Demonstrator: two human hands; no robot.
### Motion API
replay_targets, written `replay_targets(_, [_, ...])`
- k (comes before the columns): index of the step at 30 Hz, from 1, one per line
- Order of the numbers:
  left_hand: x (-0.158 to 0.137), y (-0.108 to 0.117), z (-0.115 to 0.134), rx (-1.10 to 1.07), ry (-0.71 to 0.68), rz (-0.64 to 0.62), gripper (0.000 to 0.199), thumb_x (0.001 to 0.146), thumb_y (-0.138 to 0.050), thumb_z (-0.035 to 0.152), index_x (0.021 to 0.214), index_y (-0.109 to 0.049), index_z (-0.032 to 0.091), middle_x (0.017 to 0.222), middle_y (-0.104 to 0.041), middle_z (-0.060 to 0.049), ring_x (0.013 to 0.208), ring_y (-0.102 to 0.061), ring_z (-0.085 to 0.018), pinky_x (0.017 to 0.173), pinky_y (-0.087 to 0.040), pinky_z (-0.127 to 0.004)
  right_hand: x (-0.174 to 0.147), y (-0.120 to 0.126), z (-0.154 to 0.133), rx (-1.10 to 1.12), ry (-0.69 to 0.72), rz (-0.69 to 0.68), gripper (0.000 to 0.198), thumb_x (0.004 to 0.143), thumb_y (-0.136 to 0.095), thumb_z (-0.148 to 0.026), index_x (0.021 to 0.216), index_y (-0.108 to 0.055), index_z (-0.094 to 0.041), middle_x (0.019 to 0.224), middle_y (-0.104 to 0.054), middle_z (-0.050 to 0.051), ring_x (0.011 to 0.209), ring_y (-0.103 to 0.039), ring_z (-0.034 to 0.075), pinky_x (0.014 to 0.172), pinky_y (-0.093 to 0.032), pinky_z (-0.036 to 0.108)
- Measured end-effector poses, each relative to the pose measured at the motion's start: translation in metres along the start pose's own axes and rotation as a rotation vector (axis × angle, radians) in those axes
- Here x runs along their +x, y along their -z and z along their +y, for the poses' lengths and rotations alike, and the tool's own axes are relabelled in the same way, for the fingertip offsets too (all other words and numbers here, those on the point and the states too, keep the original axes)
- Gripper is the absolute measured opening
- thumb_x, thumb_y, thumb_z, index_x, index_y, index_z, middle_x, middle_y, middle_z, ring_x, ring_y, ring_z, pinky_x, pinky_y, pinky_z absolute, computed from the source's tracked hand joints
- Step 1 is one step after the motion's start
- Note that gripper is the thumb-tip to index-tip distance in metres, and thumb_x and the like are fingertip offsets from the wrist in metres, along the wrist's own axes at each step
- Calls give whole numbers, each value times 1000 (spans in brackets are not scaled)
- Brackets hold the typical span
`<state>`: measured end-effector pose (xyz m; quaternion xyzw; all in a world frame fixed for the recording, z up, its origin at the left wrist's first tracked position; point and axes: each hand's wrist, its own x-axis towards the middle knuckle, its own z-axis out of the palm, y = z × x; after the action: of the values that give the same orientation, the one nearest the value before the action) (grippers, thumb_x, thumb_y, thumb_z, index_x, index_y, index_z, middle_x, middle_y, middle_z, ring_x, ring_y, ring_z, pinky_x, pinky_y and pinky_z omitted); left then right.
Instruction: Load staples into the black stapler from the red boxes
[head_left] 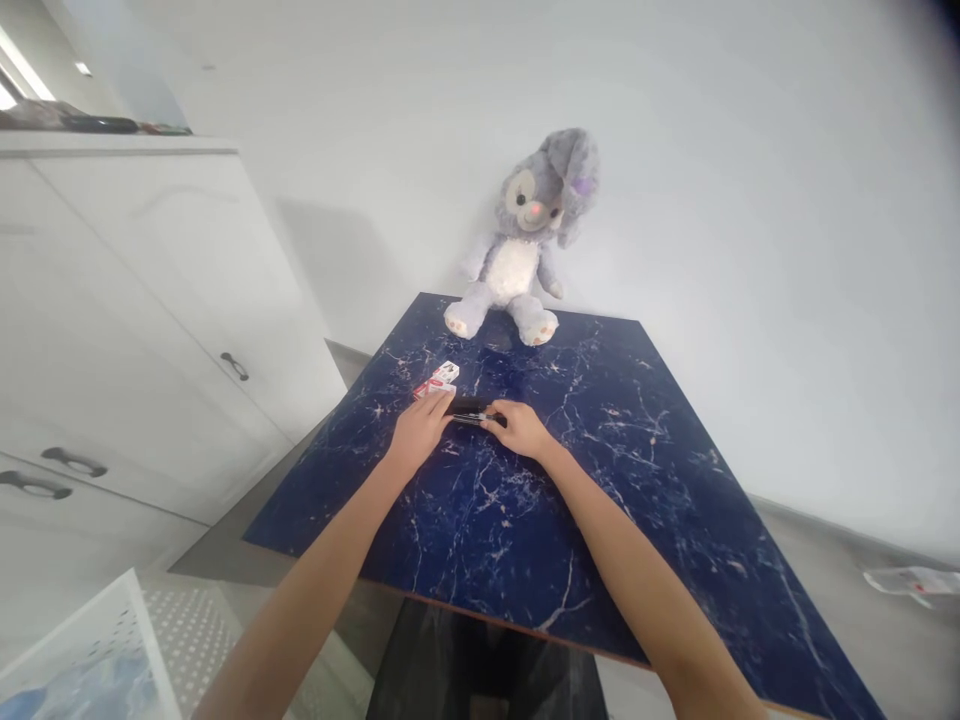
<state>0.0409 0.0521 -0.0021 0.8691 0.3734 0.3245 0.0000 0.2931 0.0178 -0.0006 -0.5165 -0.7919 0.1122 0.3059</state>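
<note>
A black stapler (471,405) with a thin silvery strip along it lies low over the middle of the blue table, between my two hands. The fingers of my left hand (421,432) close on its left end. At its right end, my right hand (520,430) pinches it between thumb and bent fingers. My fingertips hide both ends, and the fine parts are too small to make out. Just beyond my left fingers are a small red-and-white box (429,386) and a small white box (447,371), close together.
The blue marble-patterned table (510,530) stands against a white wall. A grey plush toy (517,240) sits upright at its back edge. White cabinets (150,300) are at the left, with a white basket (142,640) below. A dark seat (487,660) is at the front edge.
</note>
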Motion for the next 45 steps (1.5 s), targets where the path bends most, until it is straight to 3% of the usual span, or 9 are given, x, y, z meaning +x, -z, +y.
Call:
replay_targets(7, [3, 0, 3, 20, 4, -21, 42, 97, -51, 27, 139, -56, 20, 137, -62, -12, 126, -58, -28, 111, -42, -43, -21, 16, 10, 28, 18, 26, 14, 94, -60, -34, 95, -67, -21, 96, -71, 6, 91, -66, 22, 86, -50, 36])
replay_targets(13, [4, 0, -1, 3, -27, -33, 44, 98, -50, 27, 141, -52, 19, 137, -61, -12, 127, -56, -27, 111, -40, -43, -16, 11, -6, -53, 147, 30, 32, 92, -56, -22, 123, -63, -24, 126, -63, 8, 115, -59, 23, 102, -47, 39])
replay_targets(20, [0, 5, 3, 25, -13, 35, 42, 95, -55, 30, 136, -58, 20, 133, -64, -11, 126, -53, -30, 110, -39, -46, -4, 34, -3, -170, 88, -98, 18, 88, -58, -23, 103, -67, -24, 94, -71, 5, 88, -65, 22, 84, -50, 34])
replay_targets(23, [-1, 7, -1, -28, 76, 145, 39, 97, -51, 33, 132, -61, 20, 131, -65, -10, 124, -53, -29, 110, -39, -46, -12, 33, 0, 57, -104, 62, 13, 89, -58, -33, 95, -66, -24, 89, -72, 3, 82, -67, 20, 83, -51, 34])
replay_targets(26, [6, 6, -14, -93, 246, 246, 39, 100, -42, 31, 130, -64, 20, 135, -62, -11, 126, -53, -28, 111, -37, -46, -18, 13, -6, 377, -340, 422, 23, 89, -55, -42, 99, -62, -23, 93, -71, 4, 84, -68, 20, 81, -54, 35])
replay_targets(30, [22, 2, -35, -241, 450, 145, 35, 95, -50, 37, 117, -73, 20, 128, -67, -13, 129, -53, -30, 112, -34, -49, -18, -20, -23, 567, -639, 658, 32, 89, -45, -47, 101, -60, -21, 76, -65, 2, 67, -67, 19, 64, -55, 32])
replay_targets(35, [30, 4, -44, -397, 455, 138, 21, 85, -64, 38, 91, -77, 23, 107, -75, -8, 108, -65, -26, 106, -40, -44, -23, -29, -35, 393, -537, 533, 33, 89, -51, -48, 106, -62, -22, 70, -66, 0, 62, -66, 19, 63, -54, 31])
replay_targets(39, [26, 4, -48, -502, 574, 299, 28, 89, -58, 40, 100, -74, 20, 105, -75, -9, 98, -69, -23, 93, -51, -37, -21, -26, -38, 243, -422, 332, 27, 90, -55, -42, 110, -61, -25, 76, -72, 0, 69, -69, 21, 72, -54, 34])
replay_targets(45, [30, -3, -47, -669, 708, 439, 29, 91, -57, 41, 102, -68, 17, 104, -74, -10, 83, -72, -20, 77, -57, -31, -8, -30, -40, 90, -309, 316, 24, 91, -57, -35, 113, -61, -27, 96, -77, 4, 99, -70, 26, 88, -52, 40])
